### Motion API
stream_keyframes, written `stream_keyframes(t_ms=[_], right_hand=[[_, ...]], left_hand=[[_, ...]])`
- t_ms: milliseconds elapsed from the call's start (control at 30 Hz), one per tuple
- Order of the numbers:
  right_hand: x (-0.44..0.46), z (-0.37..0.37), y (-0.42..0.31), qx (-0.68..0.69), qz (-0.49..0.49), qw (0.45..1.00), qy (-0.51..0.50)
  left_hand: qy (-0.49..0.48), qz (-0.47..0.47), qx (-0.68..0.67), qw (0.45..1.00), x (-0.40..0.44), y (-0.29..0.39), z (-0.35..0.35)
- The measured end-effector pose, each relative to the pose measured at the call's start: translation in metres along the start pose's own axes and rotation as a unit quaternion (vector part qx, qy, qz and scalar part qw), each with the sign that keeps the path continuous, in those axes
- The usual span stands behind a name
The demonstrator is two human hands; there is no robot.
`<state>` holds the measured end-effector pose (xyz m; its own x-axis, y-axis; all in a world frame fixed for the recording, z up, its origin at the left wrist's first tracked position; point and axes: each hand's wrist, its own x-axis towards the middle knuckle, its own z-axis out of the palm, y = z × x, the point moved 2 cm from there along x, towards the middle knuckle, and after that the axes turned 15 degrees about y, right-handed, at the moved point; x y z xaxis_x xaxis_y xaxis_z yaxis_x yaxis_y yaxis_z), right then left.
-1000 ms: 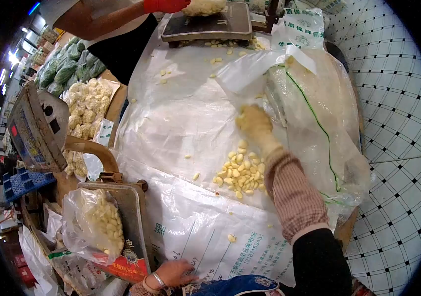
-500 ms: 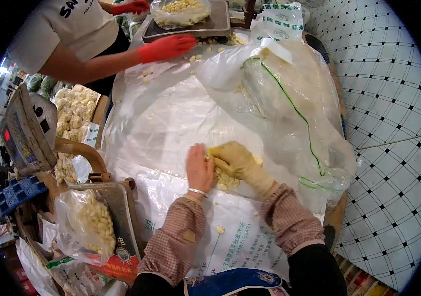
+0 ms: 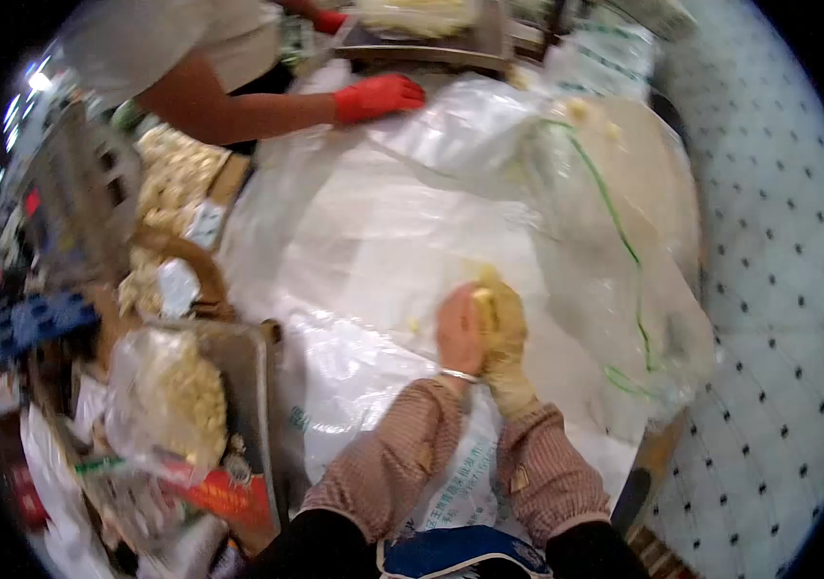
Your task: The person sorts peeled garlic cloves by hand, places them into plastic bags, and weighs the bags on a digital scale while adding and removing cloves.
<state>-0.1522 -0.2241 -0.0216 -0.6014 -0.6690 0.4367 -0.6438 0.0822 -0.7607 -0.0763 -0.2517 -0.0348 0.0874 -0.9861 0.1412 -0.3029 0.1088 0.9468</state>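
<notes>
My left hand [image 3: 460, 330], bare with a bracelet at the wrist, presses against my right hand [image 3: 505, 338], which wears a yellowish glove. Together they are cupped around peeled garlic cloves [image 3: 486, 280], whose pale tips show at the top between the fingers. Most of what they hold is hidden, and motion blurs the view. Beneath them lies a white plastic sheet [image 3: 412, 222], with a small pale piece [image 3: 413, 325] just left of my hands.
Opposite, a co-worker's red-gloved hand [image 3: 379, 97] rests over the sheet near a scale [image 3: 426, 48] bearing a bag. At left, a bag of cloves [image 3: 190, 396] sits on another scale [image 3: 262, 386]. Clear plastic with a green line [image 3: 615, 207] covers the right side.
My hands have come together, gathering the cloves that lay in a pile on the sheet. The camera has shifted, so the whole scene appears farther right.
</notes>
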Motion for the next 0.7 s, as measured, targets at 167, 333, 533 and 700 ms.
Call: stream_keyframes(t_ms=[167,333,533,700], right_hand=[[-0.007,0.016,-0.005,0.297,0.301,0.905,0.038],[-0.015,0.0,-0.005,0.477,0.296,0.828,0.008],[0.003,-0.027,-0.186,0.554,0.256,0.792,-0.002],[-0.056,-0.007,-0.329,0.521,0.121,0.836,-0.125]], left_hand=[[-0.02,-0.324,-0.232,0.917,0.002,-0.014,0.011],[-0.039,-0.292,-0.138,0.946,0.002,0.041,-0.024],[0.1,-0.03,-0.341,0.934,0.016,0.134,-0.128],[0.226,0.11,-0.289,0.924,0.01,0.168,-0.303]])
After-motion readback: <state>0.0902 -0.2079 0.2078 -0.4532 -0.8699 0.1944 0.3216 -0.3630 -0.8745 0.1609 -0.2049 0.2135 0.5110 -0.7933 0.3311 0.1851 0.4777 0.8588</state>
